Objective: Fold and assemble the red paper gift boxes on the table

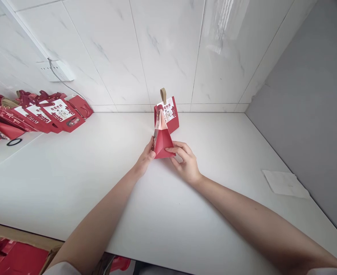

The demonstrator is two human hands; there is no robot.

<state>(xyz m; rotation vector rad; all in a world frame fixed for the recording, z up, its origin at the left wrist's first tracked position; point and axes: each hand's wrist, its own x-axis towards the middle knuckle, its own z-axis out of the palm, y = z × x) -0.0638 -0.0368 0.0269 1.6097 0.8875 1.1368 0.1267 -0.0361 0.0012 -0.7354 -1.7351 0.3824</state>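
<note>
Right forearm [242, 214] and left forearm [99, 214] lie nearest the camera, at 4 to 5 o'clock and 7 to 8 o'clock from the centre of view; both are bare below white sleeves [62, 268].

White tabletop [82, 183]: extends beneath both hands. Marbled tile wall [168, 49]: 12 o'clock, behind the tabletop. Grey panel [308, 107]: 2 to 3 o'clock. Row of red boxes [68, 110]: 9 to 10 o'clock, standing close together, white printed labels on several. Cardboard carton [22, 236]: 8 o'clock, beyond the tabletop's near edge, containing red packaging [28, 259]. White sheet [285, 183]: 3 to 4 o'clock, flat, beside the panel.

Right hand [189, 166]: 4 to 5 o'clock of the wedge-shaped red box [162, 142]. One finger lies across the triangular end face near its lower right corner, another reaches the right edge, and the thumb sits below; the small gap between them encloses that corner. Left hand [143, 160]: 7 to 8 o'clock of the same box. Thumb bears on the lower left corner; fingers, partly hidden, close against the left face.

Wedge-shaped red box: dial centre, end face toward the camera. Base contact with the tabletop cannot be determined. Second red box [174, 123]: 12 o'clock, just behind, partly covered, tan loop [163, 95] on top. Socket plate [61, 70]: 10 o'clock, on the wall. Black ring [20, 141]: 9 o'clock.
</note>
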